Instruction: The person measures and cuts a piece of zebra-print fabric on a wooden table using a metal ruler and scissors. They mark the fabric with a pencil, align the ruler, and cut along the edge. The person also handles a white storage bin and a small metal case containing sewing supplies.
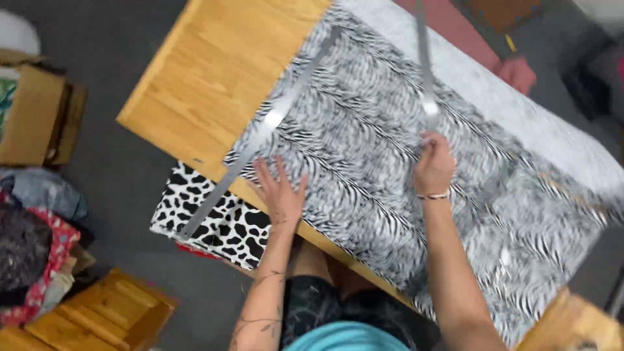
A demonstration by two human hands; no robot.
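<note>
A black-and-white zebra-patterned fabric [364, 123] lies spread over a wooden table [214, 71]. My left hand [279, 195] rests flat on the fabric near the table's front edge, fingers apart. Just left of that hand a long metal ruler [260, 133] lies slanted across the fabric and sticks out past the table edge. My right hand [434, 162] is closed around the near end of a second long metal ruler [426, 71], which runs away from me over the fabric.
A cow-spotted fabric piece [214, 218] hangs below the table's front edge. A cardboard box [39, 117] and piled cloths [32, 260] sit at left, a wooden crate [110, 312] at lower left. Another person's hand [517, 73] touches the far edge.
</note>
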